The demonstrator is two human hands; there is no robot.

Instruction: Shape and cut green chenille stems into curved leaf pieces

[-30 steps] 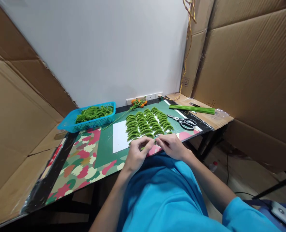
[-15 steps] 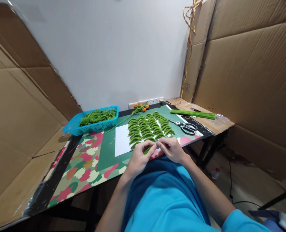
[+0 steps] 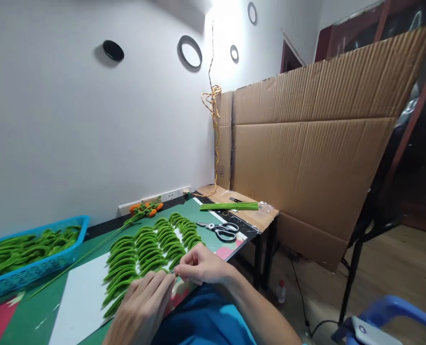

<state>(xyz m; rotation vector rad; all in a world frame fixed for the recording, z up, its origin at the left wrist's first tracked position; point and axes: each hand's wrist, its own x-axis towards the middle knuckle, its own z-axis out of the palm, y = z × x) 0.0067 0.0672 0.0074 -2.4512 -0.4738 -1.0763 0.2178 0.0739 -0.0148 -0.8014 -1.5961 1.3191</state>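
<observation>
Left hand fingers together, right hand curled — anything pinched, cannot tell — both best steadied clear of the green crescents.

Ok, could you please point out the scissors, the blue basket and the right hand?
Scissors [image 3: 213, 226]: head view, around the pivot.
Blue basket [image 3: 36, 271]: head view, on the front wall.
Right hand [image 3: 203, 264]: head view, middle of the hand.

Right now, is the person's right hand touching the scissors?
Apart. The head view shows a bit of the mat between the right hand and the scissors.
</observation>
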